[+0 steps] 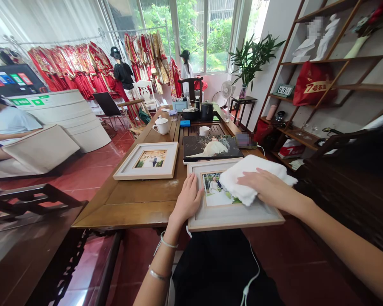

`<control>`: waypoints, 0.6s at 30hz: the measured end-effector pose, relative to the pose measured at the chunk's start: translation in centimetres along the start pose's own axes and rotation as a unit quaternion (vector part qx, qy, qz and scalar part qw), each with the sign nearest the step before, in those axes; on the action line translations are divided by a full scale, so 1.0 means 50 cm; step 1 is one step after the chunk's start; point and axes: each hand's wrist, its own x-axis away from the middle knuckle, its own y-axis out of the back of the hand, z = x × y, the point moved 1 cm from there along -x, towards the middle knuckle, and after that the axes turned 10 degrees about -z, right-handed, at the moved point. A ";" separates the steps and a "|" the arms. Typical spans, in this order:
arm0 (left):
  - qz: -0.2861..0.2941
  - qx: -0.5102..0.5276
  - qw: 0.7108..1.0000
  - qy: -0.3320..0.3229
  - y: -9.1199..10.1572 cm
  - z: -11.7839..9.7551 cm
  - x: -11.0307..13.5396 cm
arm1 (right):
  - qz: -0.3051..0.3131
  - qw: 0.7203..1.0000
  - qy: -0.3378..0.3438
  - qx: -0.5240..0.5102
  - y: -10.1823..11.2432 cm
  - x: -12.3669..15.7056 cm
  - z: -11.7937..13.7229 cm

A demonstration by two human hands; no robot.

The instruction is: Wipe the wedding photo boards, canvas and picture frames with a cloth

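A light wood picture frame (236, 226) with a wedding photo in a wide white mount lies tilted at the table's front edge, partly over my lap. My left hand (189, 197) grips its left side, thumb over the front face. Under my right hand (263, 187) is a bunched white cloth (242, 170), held against the frame's glass. The cloth covers the right part of the photo and the frame's upper right corner. Just beyond lies a dark wedding photo panel (210, 146). A second framed photo (148, 160) lies flat to the left.
On the wooden table (137, 204) stand a white lidded teapot (161, 126), a white cup (204, 130), a blue box (185, 123) and a black kettle (207, 111). A wooden chair (28, 238) is at left. Shelves (332, 61) rise at right. Other people are farther back and left.
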 end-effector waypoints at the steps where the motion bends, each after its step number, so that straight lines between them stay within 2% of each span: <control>1: -0.001 -0.002 1.000 0.000 0.001 -0.001 0.001 | -0.011 1.000 -0.010 0.019 -0.008 -0.017 -0.006; 6: 0.007 -0.007 1.000 -0.006 0.003 -0.003 0.003 | -0.045 0.995 -0.038 0.083 -0.026 -0.086 -0.012; 10: -0.004 -0.010 1.000 -0.017 0.000 0.002 0.003 | -0.055 0.993 -0.047 0.096 -0.043 -0.112 -0.013; 14: -0.019 -0.007 1.000 -0.023 -0.004 0.005 0.003 | -0.029 0.996 -0.041 0.069 -0.050 -0.109 -0.015; 18: -0.025 -0.005 1.000 -0.010 -0.007 0.004 0.003 | 0.019 1.000 0.001 0.016 -0.019 -0.067 0.022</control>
